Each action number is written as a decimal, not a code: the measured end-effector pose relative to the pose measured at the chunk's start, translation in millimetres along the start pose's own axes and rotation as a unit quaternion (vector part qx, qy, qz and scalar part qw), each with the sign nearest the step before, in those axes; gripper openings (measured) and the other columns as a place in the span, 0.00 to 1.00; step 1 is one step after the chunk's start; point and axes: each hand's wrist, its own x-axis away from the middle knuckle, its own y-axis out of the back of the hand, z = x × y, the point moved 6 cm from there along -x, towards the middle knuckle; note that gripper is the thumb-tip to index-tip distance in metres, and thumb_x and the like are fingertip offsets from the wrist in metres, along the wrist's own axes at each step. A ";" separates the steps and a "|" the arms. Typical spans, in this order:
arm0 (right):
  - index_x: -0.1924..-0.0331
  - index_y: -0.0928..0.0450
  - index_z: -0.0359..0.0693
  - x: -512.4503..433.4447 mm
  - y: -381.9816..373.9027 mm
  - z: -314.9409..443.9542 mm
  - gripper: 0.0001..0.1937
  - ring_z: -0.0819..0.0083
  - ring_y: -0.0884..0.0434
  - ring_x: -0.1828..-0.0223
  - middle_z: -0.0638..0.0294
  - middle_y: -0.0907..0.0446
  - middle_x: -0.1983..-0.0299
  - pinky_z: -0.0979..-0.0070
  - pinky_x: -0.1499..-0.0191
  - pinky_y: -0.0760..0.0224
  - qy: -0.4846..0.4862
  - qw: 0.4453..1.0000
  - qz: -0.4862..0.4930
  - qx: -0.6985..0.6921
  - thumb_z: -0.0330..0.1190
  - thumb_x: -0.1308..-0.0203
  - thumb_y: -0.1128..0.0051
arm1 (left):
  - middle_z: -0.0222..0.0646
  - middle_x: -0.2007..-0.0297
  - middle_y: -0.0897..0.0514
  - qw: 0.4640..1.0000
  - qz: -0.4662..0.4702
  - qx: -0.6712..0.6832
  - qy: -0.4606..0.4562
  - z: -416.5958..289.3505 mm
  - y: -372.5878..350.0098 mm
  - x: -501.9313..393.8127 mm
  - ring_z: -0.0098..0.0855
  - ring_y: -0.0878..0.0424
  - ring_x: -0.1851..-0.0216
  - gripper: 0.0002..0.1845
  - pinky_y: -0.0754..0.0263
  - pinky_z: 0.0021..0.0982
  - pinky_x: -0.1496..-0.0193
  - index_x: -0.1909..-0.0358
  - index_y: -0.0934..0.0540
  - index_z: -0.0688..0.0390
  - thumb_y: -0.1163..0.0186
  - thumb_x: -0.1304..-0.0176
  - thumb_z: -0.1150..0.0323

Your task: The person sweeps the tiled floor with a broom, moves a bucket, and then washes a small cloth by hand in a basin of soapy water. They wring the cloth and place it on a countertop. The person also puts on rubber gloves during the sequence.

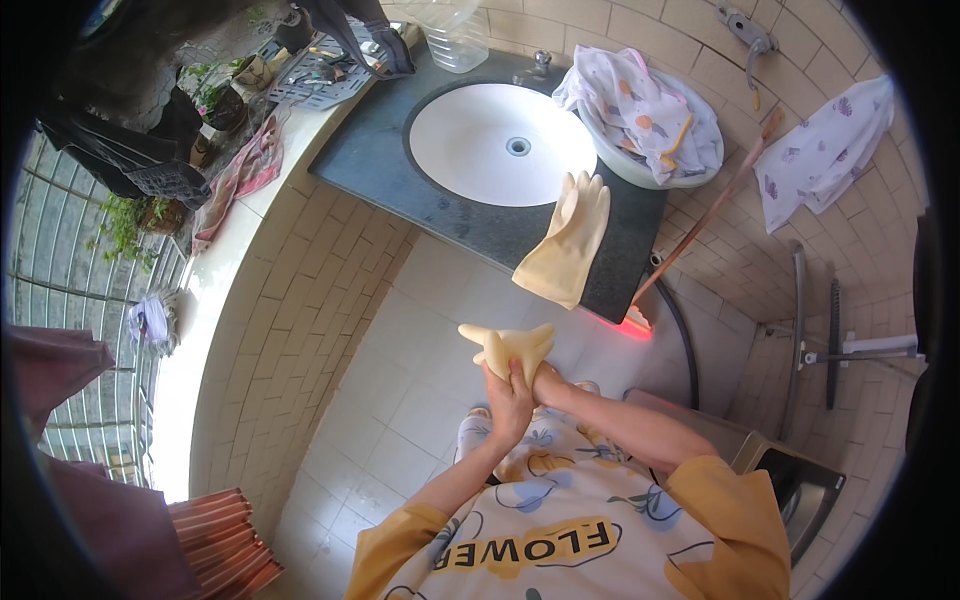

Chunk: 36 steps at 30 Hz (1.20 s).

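My left hand (508,394) grips the cuff of a cream rubber glove (517,349) in front of my body, thumb on top. My right hand (550,385) meets the same glove from the right. Its fingers are hidden in or behind the rubber, and I cannot tell which. The fingers of this glove spread away from me. A second cream rubber glove (568,244) lies on the dark stone counter (360,161), its fingertips at the rim of the white oval sink (480,142) and its cuff over the front edge.
A basin (641,174) heaped with printed cloth (630,105) stands right of the sink. A wooden-handled brush (701,214) leans by the counter's right end. A clear plastic container (454,37) sits behind the sink. A black hose (682,330) and a metal-sided appliance (787,472) are at my right.
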 end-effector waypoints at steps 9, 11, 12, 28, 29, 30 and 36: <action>0.53 0.26 0.34 -12.1 42.7 84.1 0.13 0.54 0.17 0.58 0.49 0.17 0.62 0.65 0.56 0.24 0.025 0.970 -0.236 -0.049 0.34 0.36 0.49 | 0.33 0.52 0.23 0.933 -0.033 0.286 0.215 55.6 -1.1 -13.6 0.26 0.25 0.57 0.19 0.30 0.32 0.54 0.45 0.31 0.57 0.51 0.29 0.55; 0.54 0.27 0.34 -9.5 69.9 87.7 0.13 0.60 0.18 0.60 0.53 0.18 0.62 0.69 0.56 0.25 0.066 0.947 -0.275 -0.154 0.35 0.35 0.49 | 0.33 0.48 0.24 0.896 -0.015 0.337 0.289 29.8 -12.7 -12.3 0.28 0.26 0.54 0.22 0.31 0.37 0.52 0.42 0.32 0.54 0.54 0.29 0.51; 0.58 0.27 0.40 -5.2 76.3 104.5 0.10 0.72 0.22 0.68 0.64 0.23 0.68 0.71 0.61 0.27 0.051 0.932 -0.241 -0.266 0.38 0.31 0.50 | 0.33 0.45 0.26 0.881 -0.002 0.345 0.323 48.3 0.4 -12.9 0.30 0.28 0.51 0.24 0.33 0.44 0.50 0.40 0.34 0.50 0.57 0.30 0.46; 0.46 0.31 0.42 -47.0 361.9 203.4 0.28 0.66 0.23 0.55 0.59 0.26 0.54 0.62 0.53 0.27 0.063 0.892 -0.247 -0.373 0.50 0.42 0.37 | 0.39 0.62 0.20 0.912 0.038 0.162 0.374 75.4 26.8 -15.9 0.31 0.21 0.63 0.15 0.23 0.33 0.60 0.53 0.27 0.64 0.44 0.33 0.64; 0.46 0.30 0.41 -45.7 386.0 199.8 0.29 0.65 0.24 0.53 0.57 0.27 0.52 0.62 0.51 0.28 0.015 0.904 -0.284 -0.319 0.51 0.44 0.36 | 0.39 0.62 0.20 0.920 0.039 0.129 0.367 74.7 22.7 -17.7 0.31 0.21 0.63 0.15 0.23 0.33 0.60 0.53 0.27 0.64 0.43 0.34 0.63; 0.45 0.30 0.39 -38.8 418.6 187.3 0.30 0.63 0.25 0.52 0.55 0.27 0.51 0.63 0.49 0.29 0.029 0.890 -0.421 -0.172 0.50 0.45 0.35 | 0.40 0.62 0.20 0.927 0.045 0.096 0.359 73.2 16.4 -20.9 0.31 0.21 0.63 0.16 0.23 0.33 0.60 0.53 0.27 0.64 0.42 0.34 0.63; 0.45 0.33 0.29 -18.0 391.4 147.7 0.28 0.49 0.29 0.45 0.44 0.28 0.48 0.62 0.41 0.36 0.192 0.725 -0.626 0.212 0.37 0.47 0.35 | 0.43 0.55 0.23 0.983 -0.010 -0.176 0.055 49.8 -17.6 -92.1 0.34 0.23 0.59 0.22 0.26 0.36 0.56 0.49 0.29 0.68 0.37 0.41 0.67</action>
